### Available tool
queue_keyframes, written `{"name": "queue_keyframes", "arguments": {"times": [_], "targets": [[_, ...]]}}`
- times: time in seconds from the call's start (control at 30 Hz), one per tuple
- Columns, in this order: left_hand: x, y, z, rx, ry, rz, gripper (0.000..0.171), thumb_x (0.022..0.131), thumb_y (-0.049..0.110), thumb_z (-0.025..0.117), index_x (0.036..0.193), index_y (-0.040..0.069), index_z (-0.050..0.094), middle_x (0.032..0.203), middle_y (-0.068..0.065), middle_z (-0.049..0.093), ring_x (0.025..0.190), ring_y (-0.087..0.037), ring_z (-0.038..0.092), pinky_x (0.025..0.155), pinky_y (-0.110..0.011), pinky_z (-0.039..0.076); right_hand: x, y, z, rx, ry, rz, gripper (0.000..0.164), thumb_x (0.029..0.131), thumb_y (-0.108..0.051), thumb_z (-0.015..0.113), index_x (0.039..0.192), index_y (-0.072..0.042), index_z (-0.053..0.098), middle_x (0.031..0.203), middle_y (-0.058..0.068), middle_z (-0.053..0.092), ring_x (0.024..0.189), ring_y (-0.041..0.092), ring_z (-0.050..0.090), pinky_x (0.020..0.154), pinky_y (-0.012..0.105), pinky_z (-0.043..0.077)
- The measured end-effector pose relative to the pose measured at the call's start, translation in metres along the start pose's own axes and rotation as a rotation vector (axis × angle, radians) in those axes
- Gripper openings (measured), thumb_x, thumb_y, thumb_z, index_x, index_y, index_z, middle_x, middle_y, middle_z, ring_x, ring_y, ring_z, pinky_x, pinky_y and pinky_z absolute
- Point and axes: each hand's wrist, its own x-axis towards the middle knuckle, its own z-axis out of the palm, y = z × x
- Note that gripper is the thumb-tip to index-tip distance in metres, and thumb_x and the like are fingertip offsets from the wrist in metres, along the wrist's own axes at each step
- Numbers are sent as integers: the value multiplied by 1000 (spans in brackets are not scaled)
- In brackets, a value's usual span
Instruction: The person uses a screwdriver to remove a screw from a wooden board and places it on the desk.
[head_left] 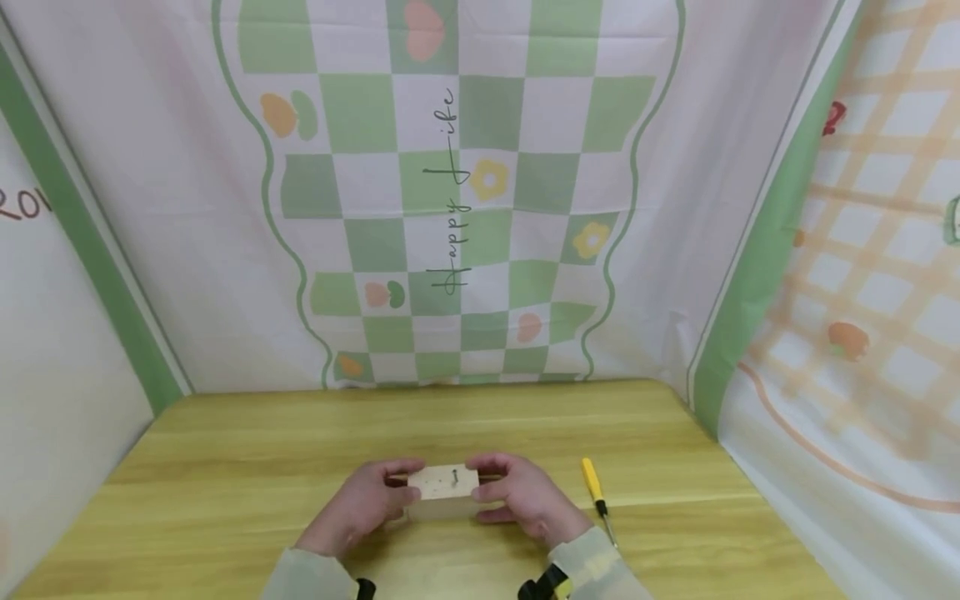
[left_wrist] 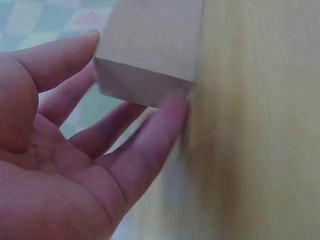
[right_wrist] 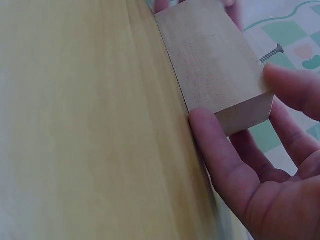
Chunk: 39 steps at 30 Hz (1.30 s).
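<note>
A pale wooden block (head_left: 442,507) is held between both hands, low in the middle of the head view. A screw (head_left: 454,477) stands partly out of its top face, right of centre; several small dark holes dot the wood to its left. My left hand (head_left: 366,500) grips the block's left end, thumb at the top edge and fingers around the end and lower edge, as the left wrist view shows. At the opposite end, my right hand (head_left: 527,498) grips in the same way. The right wrist view shows the screw's threaded shank and flared head (right_wrist: 279,48) sticking out.
A screwdriver (head_left: 592,480) with a yellow and black handle lies right of the right hand, its shaft toward the near side. The wood-grain table (head_left: 247,442) meets a printed cloth (head_left: 495,250) at the back, with more cloth hanging on both sides.
</note>
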Motion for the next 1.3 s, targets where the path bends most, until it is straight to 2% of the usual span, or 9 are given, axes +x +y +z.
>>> {"name": "queue_keyframes", "arguments": {"times": [0.07,0.13,0.3,0.4,0.6,0.77,0.97,1.13,1.3], "targets": [[-2,8,-2,67,35,70,49,91,19,75,138,17,61,133,-16,57,115,-37,56,89,-51,53,0,0,0,2,1,0,48,84,6,70,131,3,58,125,16,56,102,32,61,81,51,57],[-2,16,-4,81,53,159,47,91,16,74,136,21,62,138,-10,54,123,-36,51,95,-48,51,0,0,0,0,6,2,48,84,6,70,130,2,59,125,16,56,102,32,61,81,50,57],[7,25,0,-50,-15,359,42,89,0,74,128,14,66,130,-8,57,119,-30,54,94,-34,52,0,0,0,0,3,7,47,84,5,71,130,2,60,125,16,56,103,33,61,81,50,57],[15,21,9,-72,-60,412,38,88,-2,74,124,11,68,126,-13,58,115,-32,55,93,-35,53,0,-1,-1,4,-8,6,47,85,4,71,130,2,59,125,16,56,104,34,61,82,51,57],[23,15,24,-66,-88,415,36,88,-7,72,121,9,70,121,-13,59,112,-31,57,92,-34,53,0,0,-1,10,-24,1,48,85,5,70,131,3,58,125,16,56,102,32,61,83,52,57],[29,14,31,-10,-82,426,38,88,-10,69,120,11,70,119,-13,61,105,-28,62,89,-33,54,0,2,-2,19,-20,0,47,86,5,69,132,3,57,127,15,56,101,31,62,82,52,57],[34,10,37,108,-24,425,34,88,-5,69,117,11,71,108,-5,68,97,-20,66,81,-31,56,0,3,-3,30,-16,1,47,87,5,69,133,3,57,128,14,56,103,33,62,82,53,56],[35,9,39,124,19,389,32,87,-2,70,118,6,70,100,1,69,94,-18,65,79,-30,56,0,2,-4,34,-19,6,46,87,4,69,132,2,59,128,16,55,105,34,61,83,52,56],[35,11,40,149,39,380,31,87,0,72,117,9,71,98,3,69,93,-16,65,81,-30,56,1,3,-4,41,-25,6,44,87,5,69,130,2,60,128,17,55,105,34,61,83,52,56]]}}
